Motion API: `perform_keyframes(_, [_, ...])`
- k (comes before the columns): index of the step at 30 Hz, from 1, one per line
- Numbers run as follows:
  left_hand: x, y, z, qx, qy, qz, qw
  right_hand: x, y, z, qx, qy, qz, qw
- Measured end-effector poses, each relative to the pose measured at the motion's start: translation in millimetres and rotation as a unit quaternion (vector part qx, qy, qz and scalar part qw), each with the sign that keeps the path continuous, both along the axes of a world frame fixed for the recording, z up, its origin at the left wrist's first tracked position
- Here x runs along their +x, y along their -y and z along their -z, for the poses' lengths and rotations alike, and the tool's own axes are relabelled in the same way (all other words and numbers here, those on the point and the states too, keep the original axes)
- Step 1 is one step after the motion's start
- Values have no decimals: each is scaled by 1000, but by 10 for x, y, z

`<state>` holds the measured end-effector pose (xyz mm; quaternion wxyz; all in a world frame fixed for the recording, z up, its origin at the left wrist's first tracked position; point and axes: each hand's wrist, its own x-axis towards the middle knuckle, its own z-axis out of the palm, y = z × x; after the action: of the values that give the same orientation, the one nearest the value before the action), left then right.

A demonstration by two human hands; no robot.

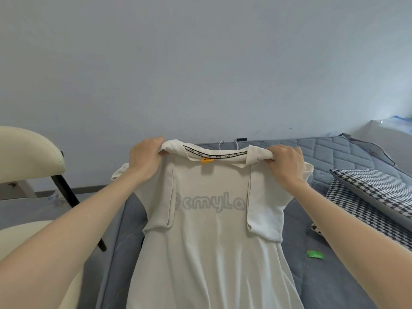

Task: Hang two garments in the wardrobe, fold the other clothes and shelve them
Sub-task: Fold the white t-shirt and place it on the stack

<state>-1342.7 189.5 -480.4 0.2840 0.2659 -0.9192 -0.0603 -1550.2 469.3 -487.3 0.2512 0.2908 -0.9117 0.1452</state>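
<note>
A cream T-shirt (209, 237) with faint grey lettering and a yellow neck label lies stretched along the grey quilted bed (347, 157), both sleeves folded inward. My left hand (146, 159) grips its left shoulder and my right hand (286, 162) grips its right shoulder, holding the neckline up off the bed. A white hanger (227, 144) peeks out on the bed just behind the collar.
A black-and-white houndstooth garment (367, 197) lies on the bed at right. A small green scrap (315, 254) sits on the mattress near my right forearm. A cream chair (26, 157) with dark legs stands at left beside the bed.
</note>
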Motion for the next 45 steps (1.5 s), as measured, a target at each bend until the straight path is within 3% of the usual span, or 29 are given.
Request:
perform_keyframes(14, [704, -650, 424, 111, 16, 106, 988, 792, -792, 533, -73, 94, -4, 993])
perform_keyframes(22, [1350, -1171, 756, 180, 86, 175, 964, 1350, -1193, 870, -59, 113, -12, 992])
perform_keyframes(26, [1644, -1414, 1140, 181, 150, 202, 951, 1613, -1433, 1157, -4, 122, -28, 992])
perform_keyframes(32, [1985, -1697, 1709, 105, 277, 186, 937, 2039, -1700, 1637, 87, 198, -17, 976])
perform_keyframes(38, [2181, -1827, 2054, 166, 378, 236, 879, 2234, -1878, 1977, 267, 326, -23, 907])
perform_keyframes(42, [2157, -1739, 2008, 233, 401, 232, 855, 2240, -1805, 1879, 402, 330, -40, 853])
perform_keyframes(45, [2041, -1704, 1928, 268, 320, 198, 887, 2222, -1650, 1735, 434, 321, -69, 839])
